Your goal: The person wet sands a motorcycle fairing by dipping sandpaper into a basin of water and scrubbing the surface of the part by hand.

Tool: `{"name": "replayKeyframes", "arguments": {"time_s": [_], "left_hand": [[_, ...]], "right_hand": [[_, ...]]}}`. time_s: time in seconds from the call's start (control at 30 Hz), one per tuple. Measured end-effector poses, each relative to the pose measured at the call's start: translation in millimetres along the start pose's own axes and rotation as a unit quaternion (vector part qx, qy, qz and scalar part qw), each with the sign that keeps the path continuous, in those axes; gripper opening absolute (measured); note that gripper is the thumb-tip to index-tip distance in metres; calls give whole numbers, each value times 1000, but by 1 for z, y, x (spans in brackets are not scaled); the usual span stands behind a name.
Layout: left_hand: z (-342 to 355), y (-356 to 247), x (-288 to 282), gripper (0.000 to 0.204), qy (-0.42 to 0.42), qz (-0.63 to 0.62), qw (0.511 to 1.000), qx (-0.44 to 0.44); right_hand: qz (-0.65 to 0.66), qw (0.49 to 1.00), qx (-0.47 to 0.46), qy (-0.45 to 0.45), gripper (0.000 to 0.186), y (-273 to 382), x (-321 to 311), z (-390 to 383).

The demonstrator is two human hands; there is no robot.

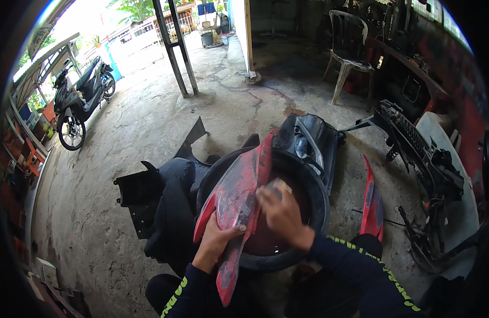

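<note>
A long red body panel [234, 188], worn to grey in patches, is held at a slant over a round black tub [320, 201] of murky reddish-brown water. My left hand [217, 238] grips the panel's lower part, thumb across it. My right hand [279, 212] is closed on a small tan-and-grey pad [280, 188] at the panel's right edge; whether the pad touches the surface I cannot tell.
Black plastic fairings [159, 201] lie left of the tub, a dark panel [305, 138] behind it. Another red panel [370, 201] and black frame parts [408, 153] stand right. Farther off are a scooter [83, 100], posts [175, 50] and a chair [342, 58].
</note>
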State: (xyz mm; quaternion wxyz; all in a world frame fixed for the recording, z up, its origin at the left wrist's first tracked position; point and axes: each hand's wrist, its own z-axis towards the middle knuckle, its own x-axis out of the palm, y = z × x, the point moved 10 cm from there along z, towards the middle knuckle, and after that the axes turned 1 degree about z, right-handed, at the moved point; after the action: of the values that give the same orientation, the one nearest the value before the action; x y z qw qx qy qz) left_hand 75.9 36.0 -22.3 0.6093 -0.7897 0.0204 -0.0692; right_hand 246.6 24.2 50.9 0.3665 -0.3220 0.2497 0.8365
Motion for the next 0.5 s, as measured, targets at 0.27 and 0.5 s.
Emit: {"name": "replayKeyframes", "arguments": {"time_s": [0.27,0.5], "left_hand": [[-2,-6,11,80,2,-15,1000,8],[-4,2,4,88,-8,5,1000,13]], "right_hand": [[-38,999,3,6,41,-13,0,-1],[-54,998,5,17,40,-4,-4,-8]]}}
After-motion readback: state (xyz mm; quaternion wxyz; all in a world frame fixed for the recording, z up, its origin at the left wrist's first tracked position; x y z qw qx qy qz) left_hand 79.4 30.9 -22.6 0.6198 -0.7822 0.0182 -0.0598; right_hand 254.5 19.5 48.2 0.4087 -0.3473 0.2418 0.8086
